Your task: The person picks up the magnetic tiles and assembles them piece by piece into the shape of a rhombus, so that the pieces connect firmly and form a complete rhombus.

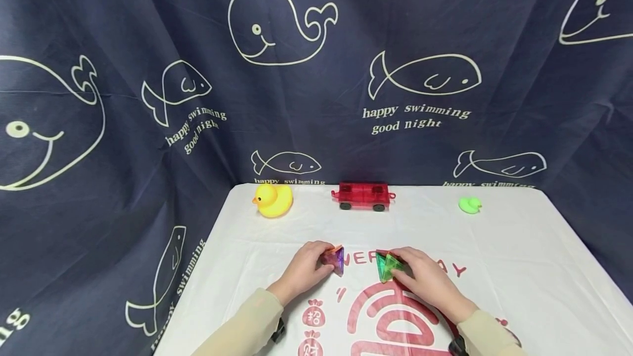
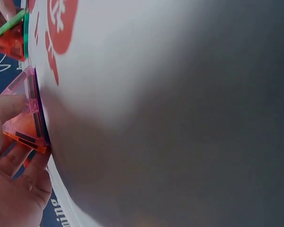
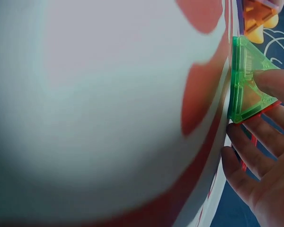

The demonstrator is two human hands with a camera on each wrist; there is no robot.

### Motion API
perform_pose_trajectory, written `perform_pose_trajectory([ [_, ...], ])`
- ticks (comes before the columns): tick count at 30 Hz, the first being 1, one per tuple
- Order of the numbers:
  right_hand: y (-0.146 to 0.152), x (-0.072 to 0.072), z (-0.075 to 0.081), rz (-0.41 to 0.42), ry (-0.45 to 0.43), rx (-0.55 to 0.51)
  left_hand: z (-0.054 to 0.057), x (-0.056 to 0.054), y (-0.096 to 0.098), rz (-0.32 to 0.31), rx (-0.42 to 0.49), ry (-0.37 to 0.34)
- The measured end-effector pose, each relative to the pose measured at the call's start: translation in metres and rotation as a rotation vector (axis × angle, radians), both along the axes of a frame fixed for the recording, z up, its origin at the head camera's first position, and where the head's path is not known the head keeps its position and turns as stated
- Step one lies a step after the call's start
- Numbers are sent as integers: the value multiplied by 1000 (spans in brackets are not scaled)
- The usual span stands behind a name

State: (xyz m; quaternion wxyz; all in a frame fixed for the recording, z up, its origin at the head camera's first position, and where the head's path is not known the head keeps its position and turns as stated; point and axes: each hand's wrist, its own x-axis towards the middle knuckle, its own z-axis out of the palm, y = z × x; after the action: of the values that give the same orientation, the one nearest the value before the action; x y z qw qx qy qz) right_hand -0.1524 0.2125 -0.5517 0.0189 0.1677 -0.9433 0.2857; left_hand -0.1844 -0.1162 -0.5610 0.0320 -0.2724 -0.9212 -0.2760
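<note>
In the head view my left hand [image 1: 305, 267] holds a small cluster of translucent triangular magnetic tiles [image 1: 336, 260], purple and orange. Seen from the left wrist, its thumb lies on a pink tile [image 2: 20, 90], with an orange tile edge [image 2: 31, 145] by the fingers. To the right, across a short gap, my right hand [image 1: 427, 278] holds a second cluster of triangular magnetic tiles [image 1: 387, 266], green and red. In the right wrist view the thumb presses a light green tile [image 3: 251, 85], while the fingers stay behind it. Both clusters are low over the white tabletop.
A red translucent wheeled car base [image 1: 363, 195] stands at the table's far edge. A yellow rubber duck [image 1: 274, 201] sits to its left, and a small green duck [image 1: 470, 205] to its right. Behind hangs a dark blue curtain [image 1: 316, 103] with whale and fish drawings. Red prints mark the white tablecloth [image 1: 257, 257].
</note>
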Motion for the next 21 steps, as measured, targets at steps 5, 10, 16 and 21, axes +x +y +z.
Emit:
perform_pose_trajectory([
  [5, -10, -1, 0, 3, 9, -4, -1, 2, 10, -15, 10, 11],
  [10, -19, -2, 6, -11, -49, 6, -2, 3, 20, -27, 24, 10],
  [16, -27, -5, 11, -5, -63, 24, -2, 2, 28, -46, 11, 4],
  [21, -31, -6, 8, 11, -34, 19, -3, 3, 34, -56, -3, 8],
])
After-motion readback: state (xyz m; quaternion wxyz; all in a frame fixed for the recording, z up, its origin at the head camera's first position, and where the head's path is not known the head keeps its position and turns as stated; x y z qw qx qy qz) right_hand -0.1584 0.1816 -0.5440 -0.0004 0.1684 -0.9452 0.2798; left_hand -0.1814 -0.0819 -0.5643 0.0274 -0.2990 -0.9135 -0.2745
